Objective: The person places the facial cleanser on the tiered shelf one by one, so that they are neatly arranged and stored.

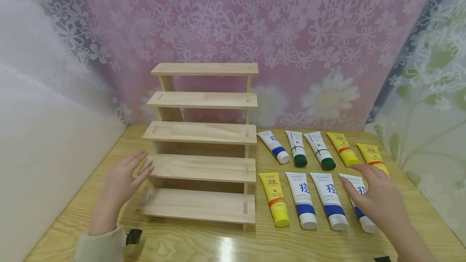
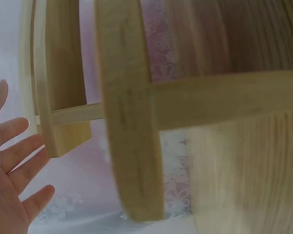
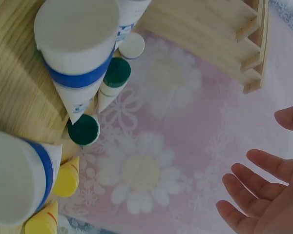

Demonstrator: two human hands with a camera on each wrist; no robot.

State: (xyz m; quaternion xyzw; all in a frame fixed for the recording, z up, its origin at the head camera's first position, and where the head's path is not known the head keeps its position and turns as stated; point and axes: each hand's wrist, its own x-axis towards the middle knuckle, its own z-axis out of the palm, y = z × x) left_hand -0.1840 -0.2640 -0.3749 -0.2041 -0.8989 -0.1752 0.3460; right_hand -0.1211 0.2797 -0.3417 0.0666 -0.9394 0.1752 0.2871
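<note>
A stepped wooden rack [image 1: 196,132] with bare tiers stands on the left half of the table. My left hand [image 1: 123,179], fingers apart and holding nothing, is by the rack's left side; contact with the wood cannot be told. In the left wrist view the same hand [image 2: 14,170] spreads beside the rack's boards [image 2: 129,107]. Over on the right, my right hand [image 1: 382,195] hovers with loosely bent fingers above a white-and-blue squeeze tube [image 1: 358,187], partly covering it. The right wrist view shows that hand [image 3: 268,190] holding nothing, apart from the tubes.
Several squeeze tubes lie in two rows right of the rack: yellow ones [image 1: 274,197], white ones with blue bands [image 1: 302,197] and white ones with green caps [image 1: 320,148]. A pink floral cloth [image 1: 276,31] hangs behind the wooden table [image 1: 182,241]. A pale wall [image 1: 54,112] bounds the left.
</note>
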